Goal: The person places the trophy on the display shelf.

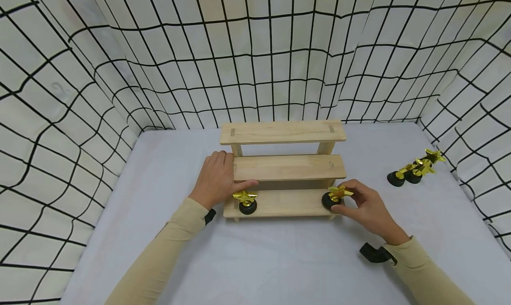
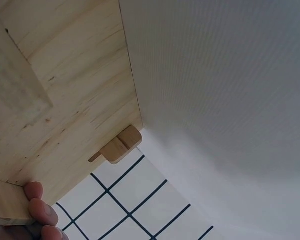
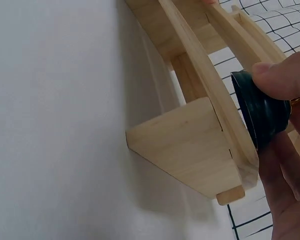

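Observation:
A three-tier wooden shelf rack (image 1: pixel 289 167) stands on the white cloth. My left hand (image 1: pixel 218 177) grips the left end of its middle tier, thumb along the front; in the left wrist view the fingertips (image 2: pixel 42 212) curl round the board's edge. Just below that thumb, a small gold star trophy (image 1: pixel 247 206) with a black base stands upright at the left of the bottom tier. At the right end of the same tier, my right hand (image 1: pixel 369 209) pinches a second star trophy. Its dark round base (image 3: pixel 262 107) is tilted close over the board in the right wrist view.
Several more star trophies (image 1: pixel 415 174) lie together on the cloth at the right. A black wire grid (image 1: pixel 271 54) borders the white table (image 1: pixel 279 265) at the back and both sides. Dark wrist devices (image 1: pixel 375 253) sit at both sleeves.

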The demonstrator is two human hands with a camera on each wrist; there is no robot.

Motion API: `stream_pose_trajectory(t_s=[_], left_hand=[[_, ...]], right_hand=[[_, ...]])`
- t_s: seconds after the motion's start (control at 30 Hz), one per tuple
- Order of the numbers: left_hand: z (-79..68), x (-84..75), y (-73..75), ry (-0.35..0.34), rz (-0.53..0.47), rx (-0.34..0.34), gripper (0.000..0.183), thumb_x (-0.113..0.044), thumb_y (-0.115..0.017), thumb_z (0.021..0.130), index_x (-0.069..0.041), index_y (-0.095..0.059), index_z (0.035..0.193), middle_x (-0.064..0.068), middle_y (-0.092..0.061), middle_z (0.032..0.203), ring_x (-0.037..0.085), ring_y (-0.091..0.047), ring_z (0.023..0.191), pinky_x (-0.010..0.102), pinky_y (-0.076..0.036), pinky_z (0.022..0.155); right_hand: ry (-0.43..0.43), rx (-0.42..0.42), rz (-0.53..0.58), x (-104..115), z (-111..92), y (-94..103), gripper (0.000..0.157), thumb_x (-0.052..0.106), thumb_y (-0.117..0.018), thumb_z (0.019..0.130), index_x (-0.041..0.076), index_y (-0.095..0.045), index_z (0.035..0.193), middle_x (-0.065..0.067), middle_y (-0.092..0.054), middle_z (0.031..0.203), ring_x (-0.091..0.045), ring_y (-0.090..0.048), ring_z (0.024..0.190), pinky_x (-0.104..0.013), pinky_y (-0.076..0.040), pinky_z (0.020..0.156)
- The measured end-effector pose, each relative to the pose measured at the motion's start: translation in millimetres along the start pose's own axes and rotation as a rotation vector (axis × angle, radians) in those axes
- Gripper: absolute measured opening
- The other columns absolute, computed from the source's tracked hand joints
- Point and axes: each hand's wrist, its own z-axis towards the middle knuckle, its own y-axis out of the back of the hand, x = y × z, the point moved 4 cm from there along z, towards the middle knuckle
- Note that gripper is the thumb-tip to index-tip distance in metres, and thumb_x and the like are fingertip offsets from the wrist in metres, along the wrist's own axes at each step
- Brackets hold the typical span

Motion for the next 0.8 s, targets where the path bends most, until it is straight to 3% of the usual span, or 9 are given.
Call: stream_pose_trajectory(t_s=[0.43,0.8], left_hand=[[0.5,0.1,-0.3,0.005,0.000,0.008,0.087,-0.083,-0.072,0.071,0.000,-0.055,0.094,0.013,-0.056,0.082,0.030,-0.053,0.075,0.037,-0.038,0.067],[0.9,-0.4,0.3,0.006,-0.002,0.009,0.087,-0.082,-0.073,0.071,0.000,-0.055,0.093,0.014,-0.057,0.082,0.031,-0.053,0.075,0.038,-0.039,0.067]], right_hand=[[0.005,0.015,-0.062,-2,2,-7.4,0.050,-0.006,-0.088,0.075,0.008,-0.065,0.117,0.012,-0.067,0.113,0.005,-0.064,0.106,-0.008,-0.048,0.100],[0.015,0.033,-0.136,4,8,-12.5,0.050,-0.002,-0.089,0.076,0.007,-0.063,0.118,-0.004,-0.068,0.115,0.011,-0.061,0.107,-0.005,-0.047,0.098]])
